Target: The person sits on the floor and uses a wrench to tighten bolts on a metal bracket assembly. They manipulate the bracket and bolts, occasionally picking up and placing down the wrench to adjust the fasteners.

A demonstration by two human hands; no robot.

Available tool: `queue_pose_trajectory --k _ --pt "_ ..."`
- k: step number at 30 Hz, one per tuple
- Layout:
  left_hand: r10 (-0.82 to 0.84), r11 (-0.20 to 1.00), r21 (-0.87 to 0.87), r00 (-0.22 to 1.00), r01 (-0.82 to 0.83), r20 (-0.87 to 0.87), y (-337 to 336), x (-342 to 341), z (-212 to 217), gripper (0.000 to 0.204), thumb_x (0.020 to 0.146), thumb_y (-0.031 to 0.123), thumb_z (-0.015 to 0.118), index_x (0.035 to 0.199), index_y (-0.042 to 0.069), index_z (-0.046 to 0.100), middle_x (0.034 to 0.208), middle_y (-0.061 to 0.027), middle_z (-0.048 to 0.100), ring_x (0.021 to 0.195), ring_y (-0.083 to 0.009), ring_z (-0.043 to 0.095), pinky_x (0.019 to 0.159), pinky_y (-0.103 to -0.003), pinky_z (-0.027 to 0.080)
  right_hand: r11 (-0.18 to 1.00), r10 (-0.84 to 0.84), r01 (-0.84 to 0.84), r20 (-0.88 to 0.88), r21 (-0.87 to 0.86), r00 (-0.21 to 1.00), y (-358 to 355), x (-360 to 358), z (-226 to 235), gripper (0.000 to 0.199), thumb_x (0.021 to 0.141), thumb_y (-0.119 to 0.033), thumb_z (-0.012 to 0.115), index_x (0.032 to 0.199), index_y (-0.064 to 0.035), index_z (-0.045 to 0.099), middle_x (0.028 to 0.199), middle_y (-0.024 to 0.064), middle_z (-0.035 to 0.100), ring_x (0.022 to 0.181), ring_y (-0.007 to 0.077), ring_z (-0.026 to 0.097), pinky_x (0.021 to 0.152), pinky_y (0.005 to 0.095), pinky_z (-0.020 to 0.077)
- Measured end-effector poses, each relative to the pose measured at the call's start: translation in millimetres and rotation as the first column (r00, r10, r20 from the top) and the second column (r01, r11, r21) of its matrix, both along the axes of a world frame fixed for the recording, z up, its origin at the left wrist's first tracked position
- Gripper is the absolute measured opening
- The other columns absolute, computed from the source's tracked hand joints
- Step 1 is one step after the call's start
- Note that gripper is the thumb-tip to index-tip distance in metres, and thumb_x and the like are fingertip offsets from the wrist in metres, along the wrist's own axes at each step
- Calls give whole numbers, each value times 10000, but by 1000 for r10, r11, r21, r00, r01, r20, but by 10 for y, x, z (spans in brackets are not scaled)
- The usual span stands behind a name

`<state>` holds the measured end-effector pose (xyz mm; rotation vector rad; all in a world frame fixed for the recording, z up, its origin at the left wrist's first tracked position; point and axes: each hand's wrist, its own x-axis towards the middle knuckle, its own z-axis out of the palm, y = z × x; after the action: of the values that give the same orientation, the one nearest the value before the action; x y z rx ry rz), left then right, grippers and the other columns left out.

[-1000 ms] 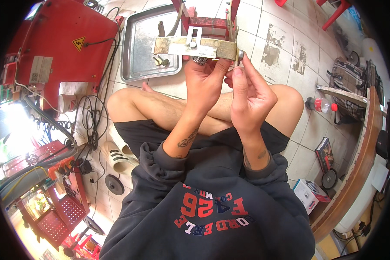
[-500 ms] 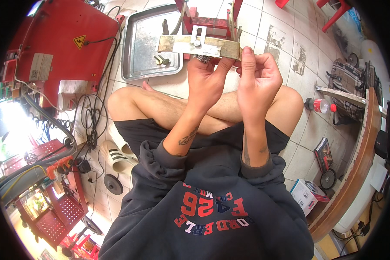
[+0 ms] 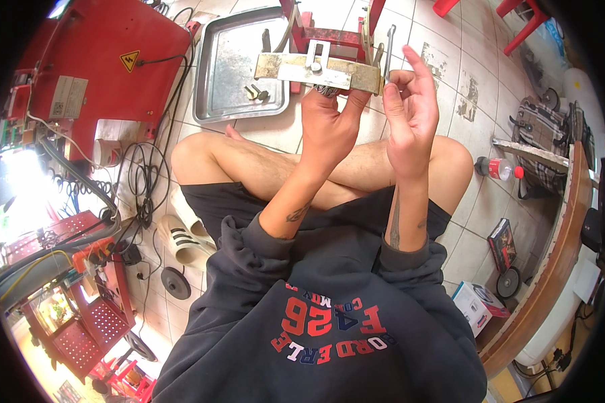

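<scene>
I sit cross-legged on a tiled floor. My left hand (image 3: 326, 124) grips a flat brass-coloured metal bar (image 3: 282, 67) from below; a bolt and a grey bracket stick up from its middle. My right hand (image 3: 410, 107) is at the bar's right end, thumb and forefinger pinched on a thin metal wrench (image 3: 388, 47) that stands upright there, the other fingers spread. Behind the bar stands a red metal frame (image 3: 329, 33).
A steel tray (image 3: 238, 101) with two bolts (image 3: 255, 93) lies on the floor ahead left. A red machine (image 3: 101, 67) with cables stands at left, sandals (image 3: 181, 235) by my knee. A bottle (image 3: 497, 168), boxes and a wooden bench edge (image 3: 551, 269) are at right.
Both hands have lifted the bar a little higher and away from my body. My right hand has opened its outer fingers while turning the wrench at the bar's end.
</scene>
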<state>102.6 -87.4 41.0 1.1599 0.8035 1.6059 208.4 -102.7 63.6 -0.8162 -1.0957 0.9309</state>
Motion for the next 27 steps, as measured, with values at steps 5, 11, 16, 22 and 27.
queue_pose_trajectory --k 5,11,16,22,27 --pt "11 1000 -28 973 -4 229 -41 153 14 186 922 19 661 1107 0 668 1013 -51 696 901 -104 621 769 -261 497 998 51 -47 -120 31 991 32 -5 -90 521 930 -8 609 1415 54 431 1021 17 543 939 78 510 854 199 416" --pt "-36 998 -32 970 45 239 -41 90 -112 210 924 26 664 1133 5 666 1020 -42 693 891 -82 610 749 -246 493 985 147 -160 -171 -67 974 45 133 -74 451 886 32 660 1321 54 541 1095 56 589 950 101 570 876 238 470" --pt "-87 995 -37 993 91 82 -5 -44 -83 201 919 26 670 1119 3 667 1000 -49 703 842 -83 622 728 -251 503 990 139 -140 -16 -13 990 117 285 -20 374 822 99 700 1186 44 637 1037 70 645 946 136 625 848 271 536" --pt "-135 985 -84 973 153 188 21 -42 -9 173 920 28 667 1087 -14 662 1005 -63 709 879 -119 657 775 -277 540 987 -94 33 390 160 916 78 308 71 251 791 95 723 1017 -13 718 921 60 679 859 138 654 753 254 560" --pt "-141 978 -116 957 174 253 -12 13 11 176 925 34 662 1095 -11 656 994 -63 706 899 -119 655 791 -274 536 956 -236 112 485 271 842 26 265 30 216 780 94 719 955 -31 741 888 62 677 813 149 662 723 256 544"
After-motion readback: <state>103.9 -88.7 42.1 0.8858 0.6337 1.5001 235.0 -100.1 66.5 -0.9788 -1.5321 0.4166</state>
